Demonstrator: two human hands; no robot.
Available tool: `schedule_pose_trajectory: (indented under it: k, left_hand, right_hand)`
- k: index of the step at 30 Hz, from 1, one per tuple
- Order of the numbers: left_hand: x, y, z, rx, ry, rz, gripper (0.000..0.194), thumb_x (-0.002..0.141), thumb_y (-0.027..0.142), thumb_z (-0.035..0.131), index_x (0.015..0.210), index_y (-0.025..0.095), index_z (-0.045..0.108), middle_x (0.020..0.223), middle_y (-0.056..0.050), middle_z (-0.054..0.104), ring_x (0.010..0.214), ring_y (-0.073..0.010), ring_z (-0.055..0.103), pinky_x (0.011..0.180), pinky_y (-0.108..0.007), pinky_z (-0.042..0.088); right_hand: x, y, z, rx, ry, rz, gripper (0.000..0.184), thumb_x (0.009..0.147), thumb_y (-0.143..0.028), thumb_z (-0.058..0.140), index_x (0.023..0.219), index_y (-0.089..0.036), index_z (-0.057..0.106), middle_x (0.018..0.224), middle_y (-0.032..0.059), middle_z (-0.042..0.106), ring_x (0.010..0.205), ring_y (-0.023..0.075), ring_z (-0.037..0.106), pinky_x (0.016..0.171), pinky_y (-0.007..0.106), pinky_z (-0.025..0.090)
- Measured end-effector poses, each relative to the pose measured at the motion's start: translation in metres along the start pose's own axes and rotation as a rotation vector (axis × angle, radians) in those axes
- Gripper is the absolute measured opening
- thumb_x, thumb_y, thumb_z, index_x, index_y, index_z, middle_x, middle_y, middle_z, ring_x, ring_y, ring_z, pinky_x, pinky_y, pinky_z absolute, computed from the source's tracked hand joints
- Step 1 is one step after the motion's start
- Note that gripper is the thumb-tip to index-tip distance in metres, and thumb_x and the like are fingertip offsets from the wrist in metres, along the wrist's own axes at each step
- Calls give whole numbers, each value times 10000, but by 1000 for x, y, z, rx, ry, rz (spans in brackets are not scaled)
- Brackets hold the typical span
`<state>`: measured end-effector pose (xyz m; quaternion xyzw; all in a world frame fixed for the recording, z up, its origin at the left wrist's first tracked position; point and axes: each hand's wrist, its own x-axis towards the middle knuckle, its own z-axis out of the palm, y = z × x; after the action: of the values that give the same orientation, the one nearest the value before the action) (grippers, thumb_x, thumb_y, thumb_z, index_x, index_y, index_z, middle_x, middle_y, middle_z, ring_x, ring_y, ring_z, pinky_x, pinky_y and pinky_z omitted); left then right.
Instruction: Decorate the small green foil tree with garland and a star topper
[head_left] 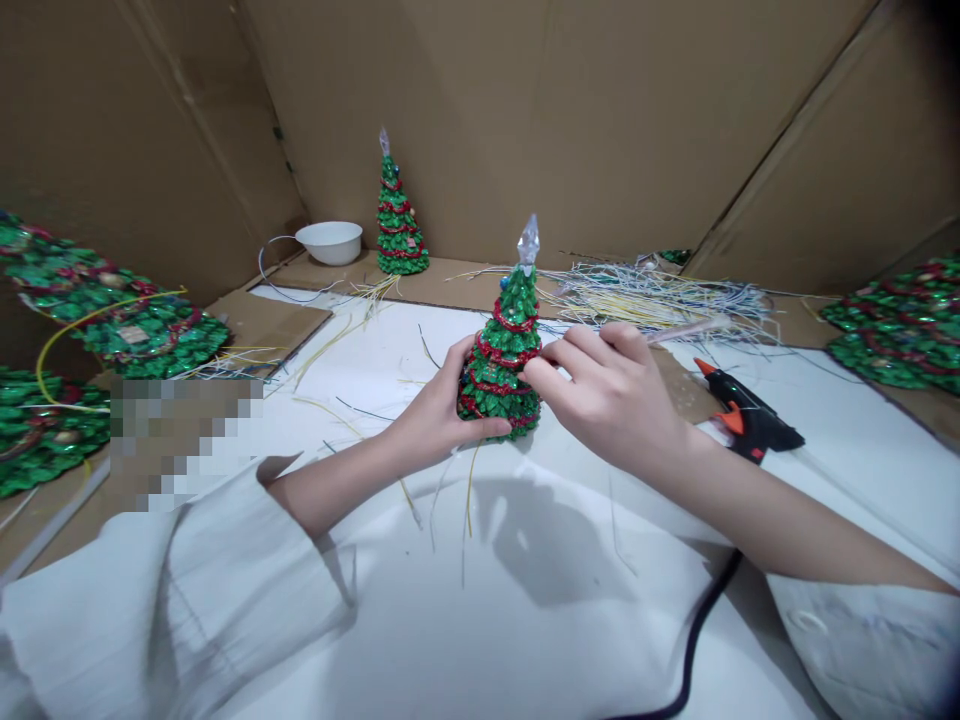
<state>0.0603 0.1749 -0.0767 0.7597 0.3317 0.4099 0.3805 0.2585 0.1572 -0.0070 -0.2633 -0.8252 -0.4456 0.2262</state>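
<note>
My left hand point(431, 410) grips the base of a small green glitter Christmas tree point(504, 350) with red garland bands and a clear crystal top, held upright over the white table point(525, 600). My right hand point(611, 395) rests against the tree's right side, fingertips touching the middle tiers. Thin wires hang from under the tree. Whether the right fingers pinch anything small is hidden.
A black and orange glue gun point(742, 415) lies right of my hands, its cord running toward me. A second finished tree point(397, 225) and a white bowl point(330, 242) stand at the back. Green tree parts point(112, 320) lie left, more point(900, 325) lie right. Loose wires point(660, 295) pile behind.
</note>
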Motion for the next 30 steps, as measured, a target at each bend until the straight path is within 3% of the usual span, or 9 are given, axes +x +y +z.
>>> schedule_pose_trajectory:
  k: [6,13,17,22,30]
  left_hand:
    - [0,1,0,21,3,-2,919,679,407,781,1389,272,213,1449,-124,398,1295,-328,455,1055,-497,403]
    - [1,2,0,33,0,-8,923,682,415,778,1389,266,204,1436,-131,414,1287,-319,463,1056,-498,401]
    - [0,2,0,58,16,4,936,680,431,775,1403,274,202,1461,-135,381,1310,-340,433,1064,-520,385]
    - [-1,1,0,29,25,-21,947,676,422,781,1412,271,204,1464,-135,376,1307,-338,435,1057,-502,394]
    - [-1,1,2,-2,39,23,929,673,421,788,1394,248,229,1442,-142,397,1319,-312,425,1079,-478,370]
  right_hand:
    - [1,11,4,34,33,-77,292,913,-43,404,692,-210,495,575,-23,459,658,151,404,708,306,242]
    - [2,9,3,61,-92,-54,304,966,-145,395,696,-221,511,603,-19,487,675,153,416,721,312,228]
    - [4,3,4,18,-20,-2,265,951,-192,460,693,-216,512,580,-21,502,675,160,437,725,307,248]
    - [5,5,9,-17,34,-40,240,928,-247,512,691,-206,519,560,-15,488,645,166,418,707,302,268]
    - [4,12,14,29,55,-94,270,916,-179,483,648,-196,508,535,-10,475,601,167,404,679,304,265]
